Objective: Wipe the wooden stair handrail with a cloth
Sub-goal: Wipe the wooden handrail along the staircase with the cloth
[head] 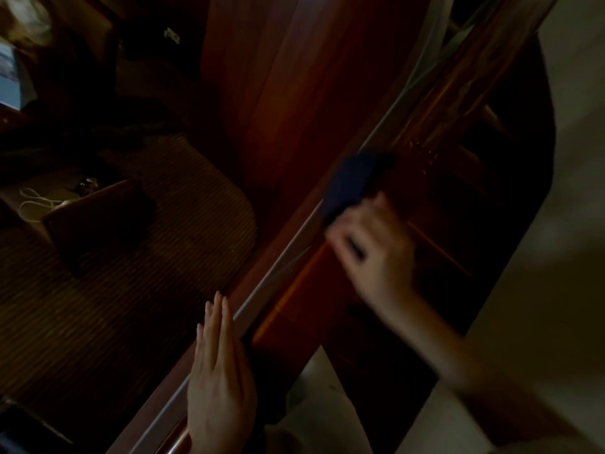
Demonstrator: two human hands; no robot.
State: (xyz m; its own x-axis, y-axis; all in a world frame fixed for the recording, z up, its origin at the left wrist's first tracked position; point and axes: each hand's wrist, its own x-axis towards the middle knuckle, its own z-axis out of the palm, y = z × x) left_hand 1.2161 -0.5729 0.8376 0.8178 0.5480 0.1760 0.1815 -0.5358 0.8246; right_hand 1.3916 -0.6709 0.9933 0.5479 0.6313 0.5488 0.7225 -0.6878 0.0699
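Closest to me, my left hand (220, 378) lies flat at the bottom of the view. Its fingers (216, 322) are straight and pressed together, holding nothing, and their right edge sits along a pale grey strip (278, 268). The light is too dim to tell how firmly the palm bears down.

That strip borders the handrail (299, 280), which runs on a diagonal from the lower left up to the upper right. The handrail is glossy red-brown wood. It shows orange glints and streaky grain where the light catches it, and it goes almost black in the shaded stretches. Its far end curves away at the top of the view.

Further up the handrail, my right hand (371, 253) reaches in from the lower right and is smeared with blur. Its fingers are bent around the near end of the cloth (352, 180) and hold it against the wood. The cloth is dark blue and bunched, lying over the handrail's top and reaching to the grey strip. I cannot make out exactly how each finger sits on it.

Left of the handrail stands a broad reddish wooden panel (294, 93). Below that is a brown striped surface (131, 306) with a dark block (98, 221) on it, and a white cord (32, 201) just beside the block. Pale floor (566, 208) shows on the right.
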